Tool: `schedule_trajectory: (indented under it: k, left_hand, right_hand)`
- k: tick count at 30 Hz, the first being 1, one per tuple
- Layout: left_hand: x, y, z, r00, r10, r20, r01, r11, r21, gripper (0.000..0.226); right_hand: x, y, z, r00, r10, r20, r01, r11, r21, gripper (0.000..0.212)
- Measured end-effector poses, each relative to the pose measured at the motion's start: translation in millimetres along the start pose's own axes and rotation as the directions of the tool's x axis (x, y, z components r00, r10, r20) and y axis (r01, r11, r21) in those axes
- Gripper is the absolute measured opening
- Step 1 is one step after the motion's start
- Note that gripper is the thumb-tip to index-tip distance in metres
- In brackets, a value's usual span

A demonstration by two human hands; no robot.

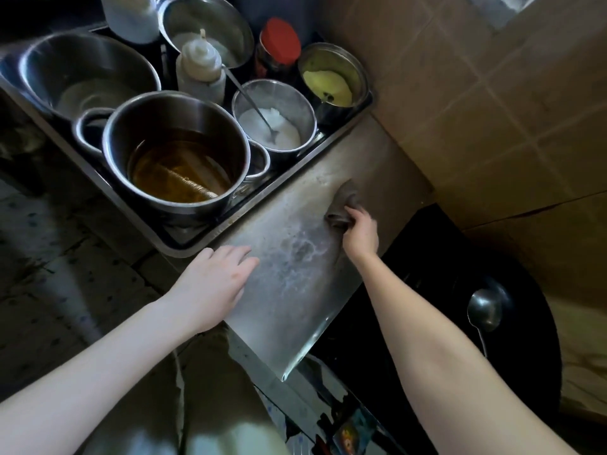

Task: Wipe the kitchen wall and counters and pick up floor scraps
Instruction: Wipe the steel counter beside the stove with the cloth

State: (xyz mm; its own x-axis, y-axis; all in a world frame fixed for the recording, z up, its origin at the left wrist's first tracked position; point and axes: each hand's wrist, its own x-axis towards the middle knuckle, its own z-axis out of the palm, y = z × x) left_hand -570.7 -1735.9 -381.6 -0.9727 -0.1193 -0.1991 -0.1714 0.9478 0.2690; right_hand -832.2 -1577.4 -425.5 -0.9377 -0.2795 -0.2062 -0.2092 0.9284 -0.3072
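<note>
Steel counter wet, mid-wipe; pale smear at centre maybe suds, glare obscures it. Right hand clenches bunched grey cloth at far end near tiled wall. Left hand flat, fingers straight, likely bracing.

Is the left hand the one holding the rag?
No, the right hand grips the rag on the steel counter, while the left hand rests flat with straight fingers at the counter's edge.

right hand grips cloth on counter
</note>
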Motion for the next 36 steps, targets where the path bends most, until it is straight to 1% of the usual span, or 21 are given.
schedule_trajectory:
  k: [3, 6, 8, 10, 12, 14, 15, 17, 21, 24, 28, 31, 34, 36]
  left_hand:
    - [7, 0, -2, 1.0, -0.01, 0.0, 0.01, 1.0, -0.012, 0.047]
    - [13, -2, -3, 1.0, -0.019, 0.002, 0.019, 1.0, -0.012, 0.046]
    - [16, -2, -1, 1.0, -0.029, 0.006, 0.029, 1.0, -0.009, 0.046]
    - [20, -3, 0, 0.999, -0.031, 0.008, 0.031, 0.999, -0.011, 0.046]
    - [26, -3, 0, 1.0, -0.029, 0.005, 0.029, 1.0, -0.012, 0.047]
    - [33, -3, 0, 1.0, -0.029, 0.004, 0.029, 1.0, -0.013, 0.048]
    - [38, -2, 0, 1.0, -0.03, 0.005, 0.03, 0.999, -0.019, 0.048]
    - [46, 1, 1, 1.0, -0.027, 0.006, 0.028, 0.999, -0.033, 0.047]
    - [62, 8, 7, 1.0, -0.013, 0.017, 0.013, 1.0, -0.024, 0.048]
    - [74, 15, 8, 1.0, -0.007, -0.022, 0.007, 0.999, -0.04, 0.049]
    - [82, 21, 8, 0.999, -0.017, -0.05, 0.013, 0.997, -0.073, 0.049]
    - [82, 20, 7, 0.998, -0.039, -0.054, 0.034, 0.994, -0.104, 0.051]
    - [81, 17, 8, 0.996, -0.07, -0.046, 0.064, 0.991, -0.114, 0.05]
    - [82, 15, 10, 0.995, -0.086, -0.04, 0.081, 0.99, -0.117, 0.049]
  right_hand:
    - [28, -13, -6, 0.998, 0.056, -0.018, -0.055, 0.997, 0.046, 0.057]
    - [28, -28, 1, 0.999, 0.016, -0.034, -0.015, 0.999, 0.042, 0.062]
    - [15, -34, 12, 0.997, -0.066, -0.031, 0.066, 0.998, 0.01, 0.067]
    - [-3, -36, 23, 0.982, -0.19, -0.015, 0.19, 0.982, -0.012, 0.068]
    - [-19, -34, 31, 0.935, -0.354, 0.031, 0.355, 0.934, -0.046, 0.065]
    - [-24, -24, 32, 0.862, -0.498, 0.093, 0.505, 0.859, -0.079, 0.062]
    - [-22, -19, 29, 0.835, -0.539, 0.112, 0.548, 0.833, -0.078, 0.059]
    - [-10, -8, 21, 0.824, -0.557, 0.107, 0.564, 0.824, -0.052, 0.053]
    - [32, 8, 5, 0.875, -0.48, 0.059, 0.484, 0.872, -0.071, 0.057]
    - [66, 15, -8, 0.912, -0.408, 0.029, 0.409, 0.909, -0.079, 0.056]
    - [111, 11, -21, 0.973, -0.23, -0.031, 0.229, 0.972, -0.044, 0.053]
    - [143, 1, -28, 0.995, -0.099, -0.016, 0.099, 0.995, 0.03, 0.052]
    - [171, -16, -33, 0.999, 0.032, 0.015, -0.033, 0.995, 0.09, 0.052]
    - [179, -25, -34, 0.998, 0.061, 0.006, -0.062, 0.994, 0.089, 0.055]
